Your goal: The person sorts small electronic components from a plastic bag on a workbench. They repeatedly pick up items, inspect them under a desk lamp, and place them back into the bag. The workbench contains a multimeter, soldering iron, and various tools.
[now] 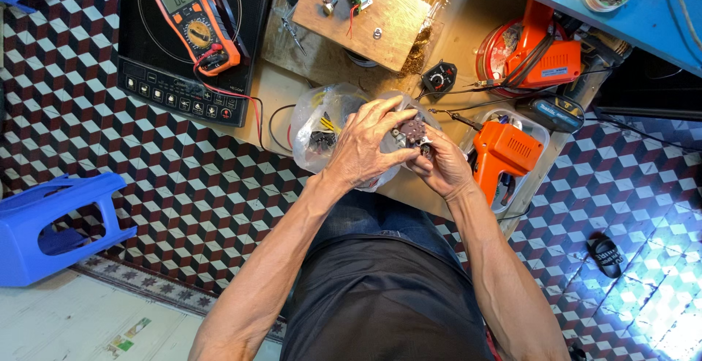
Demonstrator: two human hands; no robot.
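Small round dark-brown switch part (414, 132) with metal tabs, held up between both hands, above clear plastic bag (322, 123)

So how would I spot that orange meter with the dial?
Find the black induction cooktop at the top left of the low bench. The multimeter lies on its glass, orange-cased, with a grey screen and round dial. The other orange tools, right of both hands, have no screen.

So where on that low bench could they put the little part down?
Bare wood shows between the induction cooker and the plastic bag, though red and black leads cross it. Another strip lies between the wooden block and the orange tool. Around both hands it is crowded.
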